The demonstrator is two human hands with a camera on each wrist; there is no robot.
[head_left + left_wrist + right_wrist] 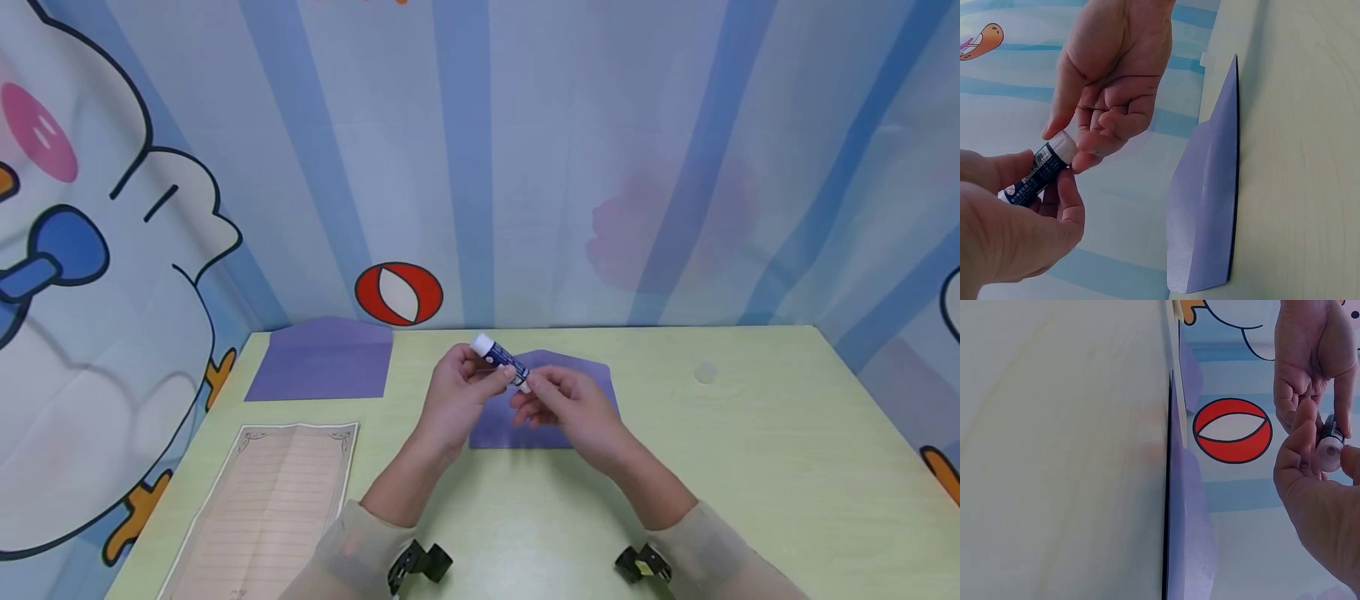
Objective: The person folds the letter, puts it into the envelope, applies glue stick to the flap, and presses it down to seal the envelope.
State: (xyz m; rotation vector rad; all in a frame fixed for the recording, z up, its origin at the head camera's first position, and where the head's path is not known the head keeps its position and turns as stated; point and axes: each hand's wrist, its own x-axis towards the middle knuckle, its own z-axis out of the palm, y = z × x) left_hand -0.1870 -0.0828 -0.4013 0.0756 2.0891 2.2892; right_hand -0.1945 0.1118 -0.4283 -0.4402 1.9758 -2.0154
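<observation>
A dark blue glue stick [504,362] with white ends is held slantwise in the air above a purple envelope [542,433]. The left hand [453,404] grips its blue barrel between thumb and fingers. At the lower white end [1063,147], the thumb and forefinger of the right hand [581,417] pinch the glue stick, and the other right fingers curl loosely. That white end [1330,456] faces the right wrist camera. Both hands partly cover the envelope in the head view; its flap is raised at the far side.
Another purple envelope [322,362] lies at the back left of the table [750,483]. A lined, bordered sheet of letter paper [277,492] is at the front left. A small pale round thing [705,372] sits at the back right. A printed curtain [525,167] hangs behind.
</observation>
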